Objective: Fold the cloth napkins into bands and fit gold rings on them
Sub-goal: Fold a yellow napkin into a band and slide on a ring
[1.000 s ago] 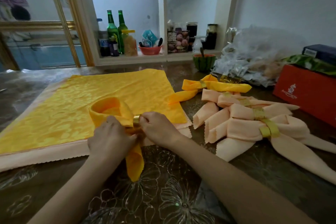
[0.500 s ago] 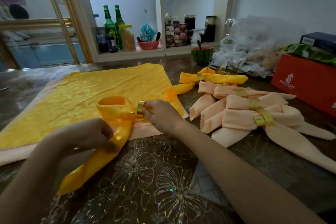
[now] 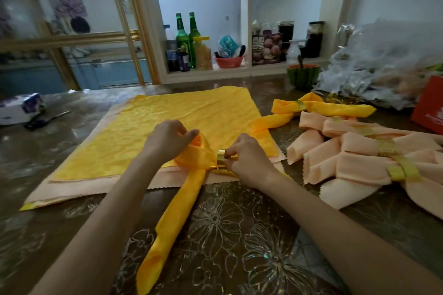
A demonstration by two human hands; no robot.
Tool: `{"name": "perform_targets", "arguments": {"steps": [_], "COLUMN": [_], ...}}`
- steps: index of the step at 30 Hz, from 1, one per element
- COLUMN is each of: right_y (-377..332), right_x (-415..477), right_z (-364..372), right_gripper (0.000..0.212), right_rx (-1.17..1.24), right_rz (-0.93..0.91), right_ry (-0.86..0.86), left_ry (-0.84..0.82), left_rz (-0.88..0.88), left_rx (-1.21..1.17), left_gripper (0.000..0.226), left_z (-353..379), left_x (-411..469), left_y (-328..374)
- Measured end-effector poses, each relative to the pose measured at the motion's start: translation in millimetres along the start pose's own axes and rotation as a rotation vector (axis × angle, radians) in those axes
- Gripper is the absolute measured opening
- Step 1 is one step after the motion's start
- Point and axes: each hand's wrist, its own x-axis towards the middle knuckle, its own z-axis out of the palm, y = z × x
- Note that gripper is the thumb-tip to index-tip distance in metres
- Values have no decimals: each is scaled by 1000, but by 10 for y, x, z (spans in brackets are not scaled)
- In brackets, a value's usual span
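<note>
A yellow napkin band point(image 3: 182, 211) is looped at its top, and one long tail runs toward me across the table. My left hand point(image 3: 165, 140) pinches the loop at its upper edge. My right hand point(image 3: 247, 157) pinches the gold ring point(image 3: 221, 160) that sits on the band just right of the loop. Beneath lies a flat stack of yellow napkins point(image 3: 182, 124) over peach ones point(image 3: 79, 189). On the right rest a ringed yellow napkin point(image 3: 321, 109) and several ringed peach napkins point(image 3: 359, 158).
A watermelon-patterned bowl point(image 3: 303, 76) and crumpled plastic bags point(image 3: 383, 64) sit at the back right, an orange box point(image 3: 429, 108) at the right edge. Bottles and jars fill the shelf point(image 3: 215, 72) behind. A tissue pack point(image 3: 21, 108) and a dark tool point(image 3: 45, 120) lie far left.
My left hand let go of the tail near me and went up to the loop, which it now pinches. The tail lies straight on the table. My right hand stayed at the ring.
</note>
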Motion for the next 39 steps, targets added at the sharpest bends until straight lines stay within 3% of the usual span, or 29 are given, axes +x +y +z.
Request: {"name": "perform_targets", "arguments": {"steps": [4, 10, 12, 15, 19, 25, 27, 30, 32, 36, 39], "right_y": [-43, -106, -106, -103, -92, -40, -27, -12, -14, -21, -9], "right_x": [-11, -38, -41, -35, -20, 37, 35, 35, 54, 69, 89], "right_z": [-5, 45, 45, 50, 85, 88, 92, 115, 145, 126, 91], "right_gripper": [25, 23, 22, 22, 20, 33, 37, 16, 13, 12, 17], "right_rx": [-1, -4, 11, 43, 84, 161, 237, 503, 604, 778, 1009], "right_rz": [-40, -108, -123, -128, -90, 53, 94, 203, 258, 376, 480], "right_ry": [-4, -30, -35, -40, 10, 78, 62, 83, 141, 216, 161], "left_ry": [-134, -268, -308, -288, -135, 19, -8, -43, -53, -104, -97], "left_rz": [47, -6, -64, -25, 130, 191, 191, 223, 247, 282, 314], "left_rx": [324, 416, 389, 371, 231, -14, -78, -128, -134, -178, -176], "left_gripper": [54, 75, 71, 48, 21, 36, 49, 50, 50, 40, 23], "left_z": [226, 227, 206, 214, 205, 126, 130, 120, 106, 76, 41], "left_x": [33, 221, 317, 336, 235, -109, -172, -211, -223, -249, -263], "left_y": [82, 134, 144, 190, 174, 168, 148, 144, 135, 126, 119]}}
